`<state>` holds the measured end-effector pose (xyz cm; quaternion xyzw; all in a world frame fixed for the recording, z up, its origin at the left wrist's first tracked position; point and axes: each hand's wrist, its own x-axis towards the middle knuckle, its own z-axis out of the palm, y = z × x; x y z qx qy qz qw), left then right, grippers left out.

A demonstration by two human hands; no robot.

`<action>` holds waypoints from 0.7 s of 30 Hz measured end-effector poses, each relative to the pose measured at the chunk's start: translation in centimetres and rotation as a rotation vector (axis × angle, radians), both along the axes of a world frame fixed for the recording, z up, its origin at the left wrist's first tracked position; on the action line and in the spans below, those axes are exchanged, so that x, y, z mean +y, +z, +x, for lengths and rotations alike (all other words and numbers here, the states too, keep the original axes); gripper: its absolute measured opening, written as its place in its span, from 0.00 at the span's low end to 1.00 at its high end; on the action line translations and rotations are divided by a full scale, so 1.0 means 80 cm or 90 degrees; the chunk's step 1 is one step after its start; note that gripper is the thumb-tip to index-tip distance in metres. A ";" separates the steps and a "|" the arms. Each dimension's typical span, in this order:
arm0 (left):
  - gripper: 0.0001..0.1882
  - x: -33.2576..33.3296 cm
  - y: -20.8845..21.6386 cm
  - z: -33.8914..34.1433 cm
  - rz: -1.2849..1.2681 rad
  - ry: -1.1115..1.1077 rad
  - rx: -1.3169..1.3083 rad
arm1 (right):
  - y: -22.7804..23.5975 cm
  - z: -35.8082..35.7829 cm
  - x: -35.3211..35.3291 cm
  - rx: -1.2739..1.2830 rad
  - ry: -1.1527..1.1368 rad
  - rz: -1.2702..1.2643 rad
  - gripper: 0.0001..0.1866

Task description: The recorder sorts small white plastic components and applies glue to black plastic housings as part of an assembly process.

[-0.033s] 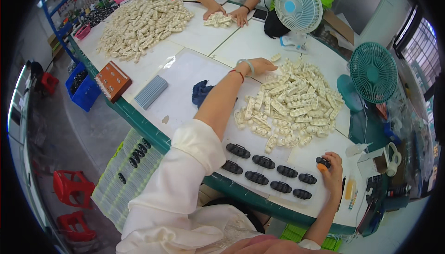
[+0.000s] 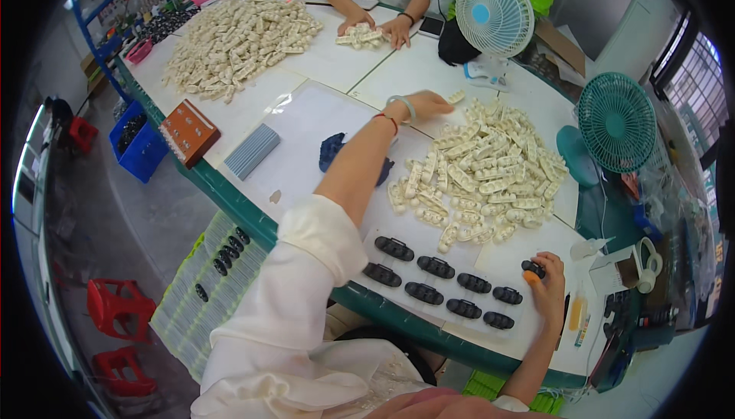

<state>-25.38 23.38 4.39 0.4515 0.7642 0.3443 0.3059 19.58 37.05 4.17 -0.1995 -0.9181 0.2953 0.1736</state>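
My left hand [image 2: 431, 105] reaches across the table with its fingers stretched out. At its fingertips is a single cream moulded piece [image 2: 457, 97], seemingly not gripped. Just to the right spreads a large heap of cream moulded pieces [image 2: 490, 174]. In my right hand [image 2: 548, 285], near the front right, is a small black moulded piece [image 2: 533, 268], pinched by the fingers. Something orange, perhaps a finger cover, shows at a fingertip there. Left of that hand, several black moulded pieces with raised handle-like tops [image 2: 423, 293] lie in two rows on a pale sheet.
A grey ribbed block [image 2: 252, 151], a brown box [image 2: 189, 133] and dark blue cloth [image 2: 331, 149] lie to the left. Beyond, a person's hands [image 2: 377, 30] handle cream pieces beside another heap [image 2: 241, 44]. A green fan [image 2: 616, 122] and white fan [image 2: 494, 15] stand right.
My left hand has drawn slightly left, away from the heap. My right hand keeps its place with the black moulded piece. The view has shifted a little.
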 end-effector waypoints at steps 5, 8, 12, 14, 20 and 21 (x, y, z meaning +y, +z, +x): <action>0.60 -0.109 0.014 -0.012 -0.009 0.564 0.378 | 0.001 -0.009 -0.005 -0.007 -0.001 -0.034 0.17; 0.67 -0.158 0.004 -0.015 -0.165 0.784 0.294 | -0.007 -0.003 0.003 0.009 0.004 -0.018 0.17; 0.71 -0.213 -0.014 -0.020 -0.266 0.828 0.178 | -0.010 -0.005 0.003 0.022 -0.004 -0.029 0.17; 0.71 -0.222 -0.013 -0.019 -0.264 0.849 0.175 | -0.019 -0.006 0.005 0.041 0.000 -0.047 0.16; 0.70 -0.232 0.014 -0.025 -0.280 0.709 0.291 | -0.015 -0.006 0.002 0.045 -0.011 -0.065 0.16; 0.64 -0.221 0.024 -0.027 -0.304 0.670 0.330 | -0.016 -0.001 0.010 0.053 -0.016 -0.048 0.16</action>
